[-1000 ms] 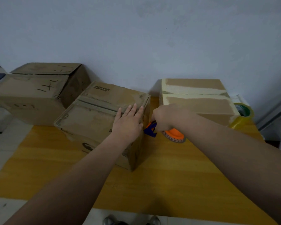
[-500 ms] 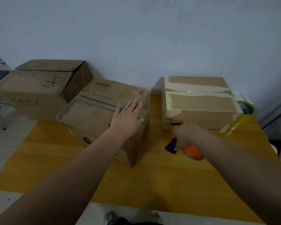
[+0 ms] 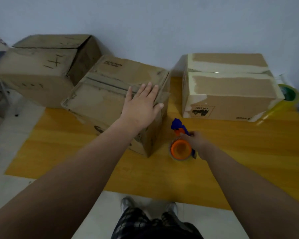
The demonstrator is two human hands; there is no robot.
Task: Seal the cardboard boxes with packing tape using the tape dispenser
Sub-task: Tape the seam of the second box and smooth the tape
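A closed cardboard box (image 3: 110,94) stands at the middle of the yellow table (image 3: 231,161), turned at an angle. My left hand (image 3: 141,104) lies flat on its top near the right edge, fingers spread. To the box's right, my right hand (image 3: 195,142) grips the blue and orange tape dispenser (image 3: 180,145), which rests low on the table with its blue head pointing away from me. A second box (image 3: 231,90) at the right rear has pale tape strips across its top.
A third, larger box (image 3: 41,69) sits off the table's left rear. A roll of tape (image 3: 288,94) lies behind the taped box at the right edge. A wall runs close behind the boxes. My feet show below the table's near edge.
My right hand has carried the tape dispenser away from the middle box's right end, toward me and down to the table. My left hand has stayed flat on the box.
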